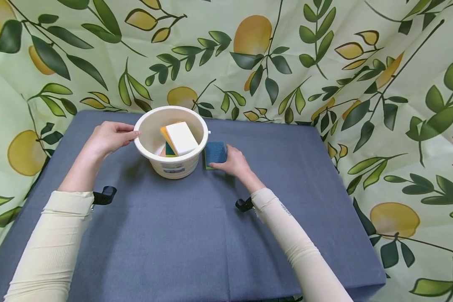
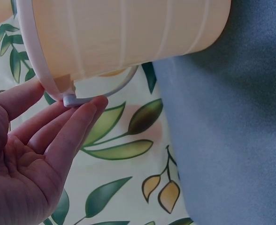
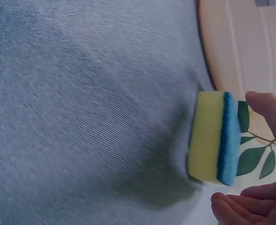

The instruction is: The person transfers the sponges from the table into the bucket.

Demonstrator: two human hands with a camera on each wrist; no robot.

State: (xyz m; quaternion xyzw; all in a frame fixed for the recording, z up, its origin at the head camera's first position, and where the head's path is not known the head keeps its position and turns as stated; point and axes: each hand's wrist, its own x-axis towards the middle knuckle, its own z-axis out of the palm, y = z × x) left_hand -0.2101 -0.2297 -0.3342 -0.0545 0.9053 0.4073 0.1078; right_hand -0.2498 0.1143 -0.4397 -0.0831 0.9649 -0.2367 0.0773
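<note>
Your left hand (image 1: pixel 107 137) rests open, straight fingertips touching the rim of the white bucket (image 1: pixel 172 167). Your right hand (image 1: pixel 234 161) pinches a blue-topped yellow sponge (image 1: pixel 215 152), held just beside the bucket's far side from your left. More sponges (image 1: pixel 180 137) lean inside the bucket, between both hands, on the grey tablecloth (image 1: pixel 181 239).

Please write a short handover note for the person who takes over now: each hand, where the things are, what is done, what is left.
Left hand: open, fingertips touching the rim of the white bucket, at its handle joint.
Right hand: holds the blue-and-yellow sponge on the grey tablecloth, just right of the bucket.
Done: a white sponge and other sponges already lie inside the bucket.
Left: probably the blue-and-yellow sponge goes in too.
</note>
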